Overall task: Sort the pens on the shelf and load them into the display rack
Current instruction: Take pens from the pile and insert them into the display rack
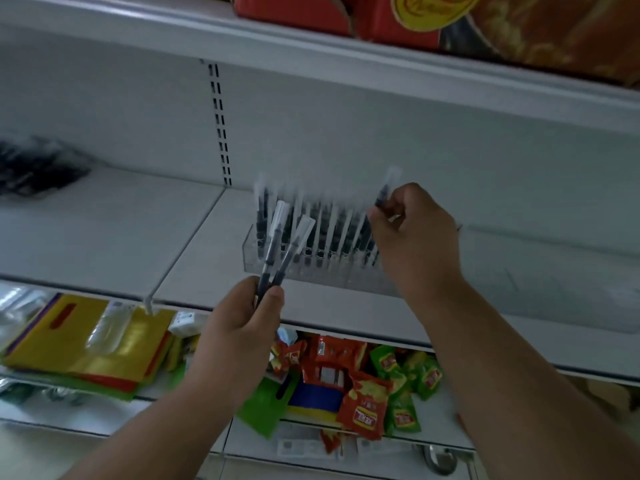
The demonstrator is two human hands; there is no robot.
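Observation:
A clear plastic display rack (273,263) stands on the white middle shelf (194,258), holding several upright black pens with clear caps (325,223). My left hand (239,327) is in front of the rack's left end, shut on two pens (280,244) that point up. Above the rack's right end, my right hand (412,230) pinches a single pen (386,192), cap up. The right part of the rack is hidden behind that hand. The image is blurred by motion.
A dark plastic-wrapped bundle (34,164) lies far left on the same shelf. The shelf below carries yellow and green bags (90,344) and red and green snack packets (367,382). Red boxes (311,12) sit on the shelf above, close overhead.

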